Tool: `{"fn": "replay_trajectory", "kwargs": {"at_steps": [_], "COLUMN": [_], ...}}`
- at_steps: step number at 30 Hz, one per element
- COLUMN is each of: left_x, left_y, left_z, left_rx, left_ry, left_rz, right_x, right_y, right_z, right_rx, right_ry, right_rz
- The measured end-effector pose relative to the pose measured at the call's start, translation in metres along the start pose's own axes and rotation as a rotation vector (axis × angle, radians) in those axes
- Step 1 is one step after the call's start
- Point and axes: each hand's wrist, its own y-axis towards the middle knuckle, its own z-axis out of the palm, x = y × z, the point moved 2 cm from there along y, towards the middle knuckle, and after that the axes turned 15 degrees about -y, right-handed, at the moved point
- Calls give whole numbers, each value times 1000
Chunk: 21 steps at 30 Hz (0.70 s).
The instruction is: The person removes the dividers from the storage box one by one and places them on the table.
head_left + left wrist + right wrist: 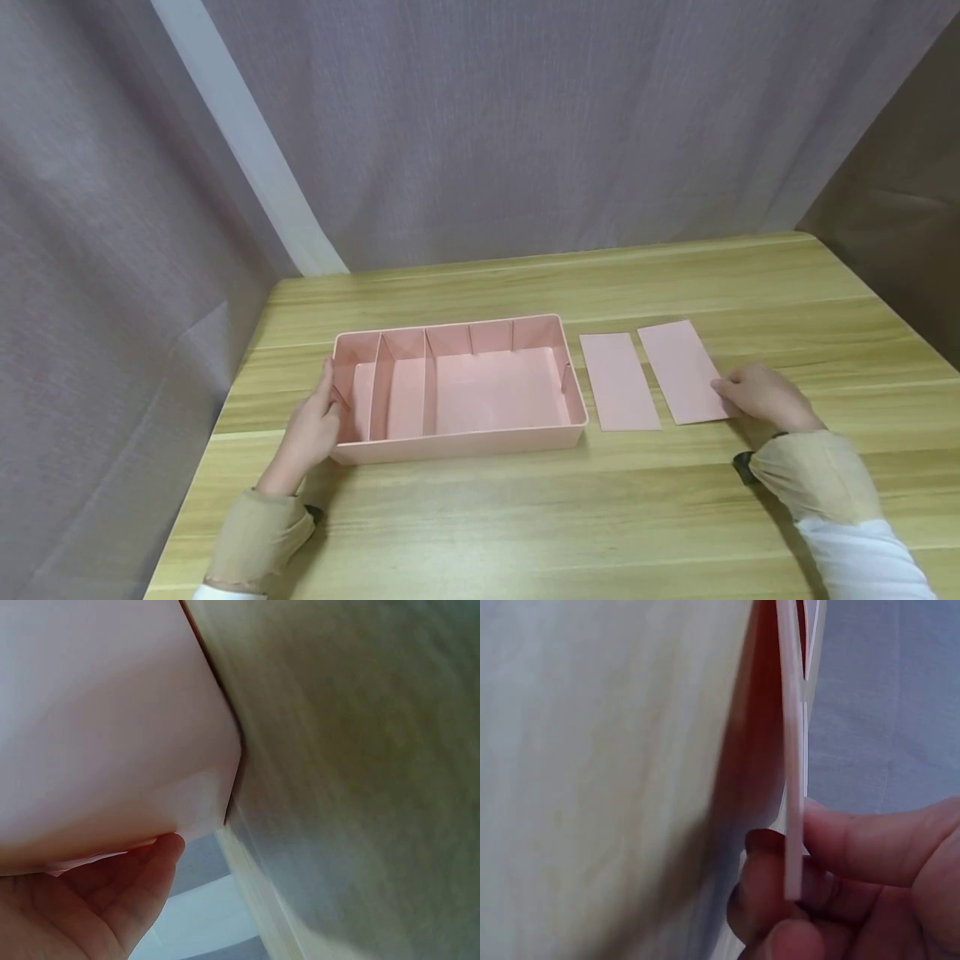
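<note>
A pink open box (461, 446) rests on the table, with two upright dividers (382, 387) in its left part. My left hand (309, 425) grips the box's left wall at the rim. In the left wrist view, its fingertips (171, 846) are at the edge of the pink wall. To the right of the box, my right hand (768, 398) pinches the near right corner of a flat pink divider panel (686, 371). The right wrist view shows this panel (791, 787) edge-on between thumb and fingers, with that corner raised and a shadow beneath.
A second flat pink panel (621, 383) lies between the box and the held one. Slots run along the box's inner walls. The wooden table (525, 517) ends at a grey curtain (525, 125) behind and at the left.
</note>
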Motion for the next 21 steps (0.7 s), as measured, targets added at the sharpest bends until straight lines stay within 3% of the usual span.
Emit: {"fn": "replay_trajectory", "kwargs": {"at_steps": [21], "left_x": [0], "left_y": [0], "left_z": [0], "left_rx": [-7], "left_ry": [6], "left_rz": [17], "right_x": [2], "right_y": [4], "right_z": [0], "right_rx": [89], "right_ry": [-2], "right_rz": [-21]}}
